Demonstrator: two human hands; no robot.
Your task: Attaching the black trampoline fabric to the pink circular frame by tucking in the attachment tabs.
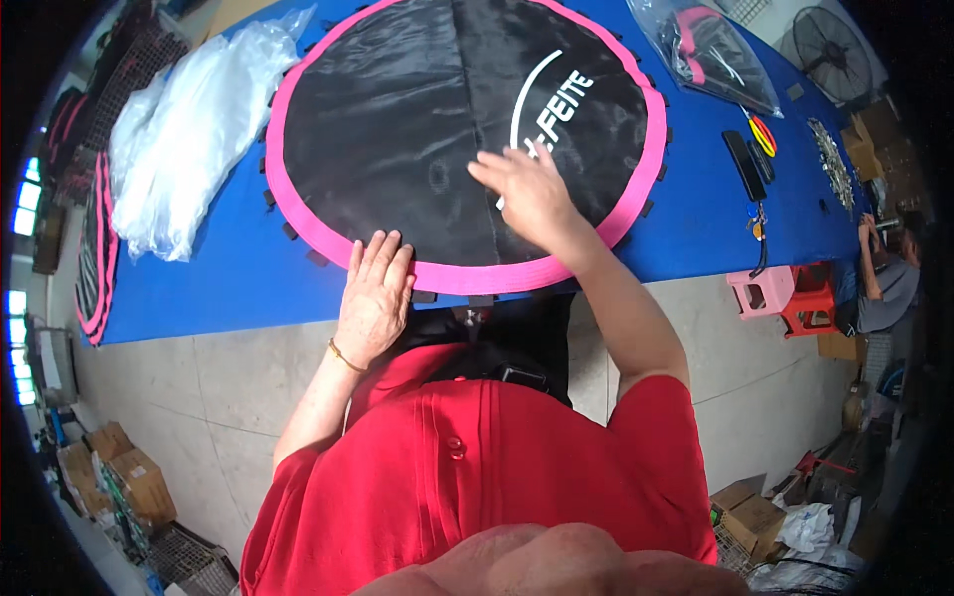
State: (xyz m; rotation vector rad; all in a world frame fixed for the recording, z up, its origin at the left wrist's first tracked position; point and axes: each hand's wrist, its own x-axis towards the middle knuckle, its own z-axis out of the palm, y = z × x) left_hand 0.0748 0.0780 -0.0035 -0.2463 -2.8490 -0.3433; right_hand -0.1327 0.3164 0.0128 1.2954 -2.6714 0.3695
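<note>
The grip of the left hand (376,288) is flat and unclosed, its straight fingers lying near each other with their tips on the pink border of a large round black fabric disc (388,129), which is spread on the blue worktop (219,298) in front of the person. The grip of the right hand (527,189) is loosely spread above the black middle of this disc, pinching nothing; whether it touches the cloth, I cannot tell. This hand hides a part of the white print (566,96), and the upper edge of the view cuts the disc's far border. Inside the clear plastic bag (711,55) at the upper right, the black and pink contents are hard to make out. I count one disc, one heap of whitish translucent plastic (199,129) (it lies just beside the disc, on its left) and two plastic stools, one pink (762,294), one red (811,310).
</note>
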